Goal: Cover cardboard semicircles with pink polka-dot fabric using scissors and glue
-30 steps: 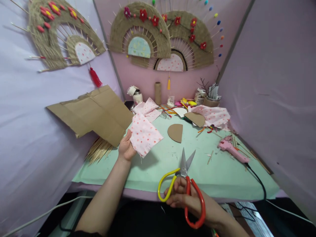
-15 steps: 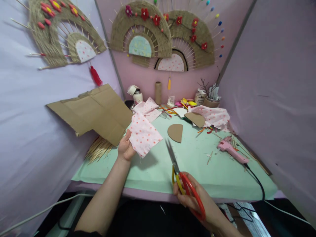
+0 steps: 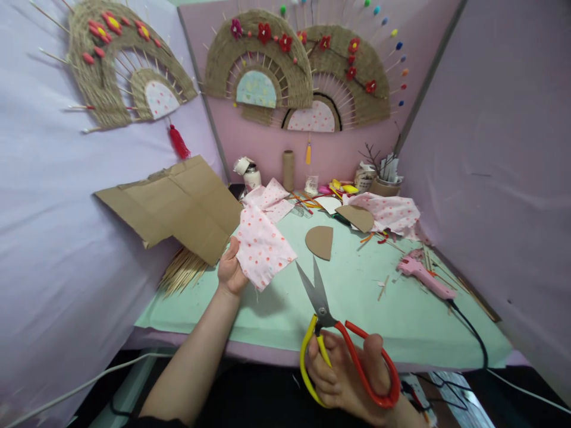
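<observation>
My left hand (image 3: 231, 270) pinches a square of pink dotted fabric (image 3: 263, 246) and holds it up above the green mat (image 3: 285, 297). My right hand (image 3: 343, 377) grips scissors (image 3: 330, 333) with one yellow and one red handle; their blades are slightly apart and point up toward the fabric's lower right edge, a short gap away. A brown cardboard half-round (image 3: 320, 241) lies flat on the mat just beyond the scissor tips.
A large cardboard sheet (image 3: 173, 202) leans at the left over a bundle of bamboo skewers (image 3: 182, 273). A pink glue gun (image 3: 423, 278) with a black cord lies at right. More fabric (image 3: 388, 213), sticks and jars crowd the back. Woven fans hang on the walls.
The scissors swung from pointing straight ahead to pointing left toward the fabric, closed briefly, and now their blades are apart again. The left hand and fabric barely moved.
</observation>
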The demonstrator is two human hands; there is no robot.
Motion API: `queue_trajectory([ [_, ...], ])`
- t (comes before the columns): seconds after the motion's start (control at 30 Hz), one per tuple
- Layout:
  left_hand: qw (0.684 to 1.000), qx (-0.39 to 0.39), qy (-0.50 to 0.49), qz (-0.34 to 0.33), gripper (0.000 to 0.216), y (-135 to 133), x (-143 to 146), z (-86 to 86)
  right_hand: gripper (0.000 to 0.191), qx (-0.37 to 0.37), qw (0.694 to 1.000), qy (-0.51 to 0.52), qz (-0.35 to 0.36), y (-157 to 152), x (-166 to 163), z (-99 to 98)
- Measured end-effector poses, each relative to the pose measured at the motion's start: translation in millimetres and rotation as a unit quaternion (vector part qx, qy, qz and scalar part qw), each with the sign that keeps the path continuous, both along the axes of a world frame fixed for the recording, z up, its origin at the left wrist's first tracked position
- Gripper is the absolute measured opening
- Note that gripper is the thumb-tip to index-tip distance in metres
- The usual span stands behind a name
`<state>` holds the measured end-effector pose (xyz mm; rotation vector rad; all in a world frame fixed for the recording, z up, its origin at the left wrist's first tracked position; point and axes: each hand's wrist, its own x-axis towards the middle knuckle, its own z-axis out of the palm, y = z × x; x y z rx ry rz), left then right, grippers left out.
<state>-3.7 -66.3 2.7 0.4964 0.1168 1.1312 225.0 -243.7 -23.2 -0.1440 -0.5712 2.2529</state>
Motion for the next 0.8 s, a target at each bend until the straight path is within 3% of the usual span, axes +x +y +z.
queue_trajectory([
  [0.43, 0.995, 0.024, 0.034, -0.091, 0.059, -13, 9, -5.6, 0.084, 0.016, 0.999, 0.034, -0.006, 9, -11, 2.7],
  [0.6, 0.989, 0.007, 0.06, -0.132, 0.059, -23, 3, -11.5, 0.079, -0.018, 0.999, 0.037, -0.017, -3, -11, 0.7],
  [0.8, 0.969, -0.053, 0.064, -0.234, 0.058, -34, -1, -23.5, 0.073, -0.097, 0.994, 0.039, -0.036, -29, -12, -15.1],
])
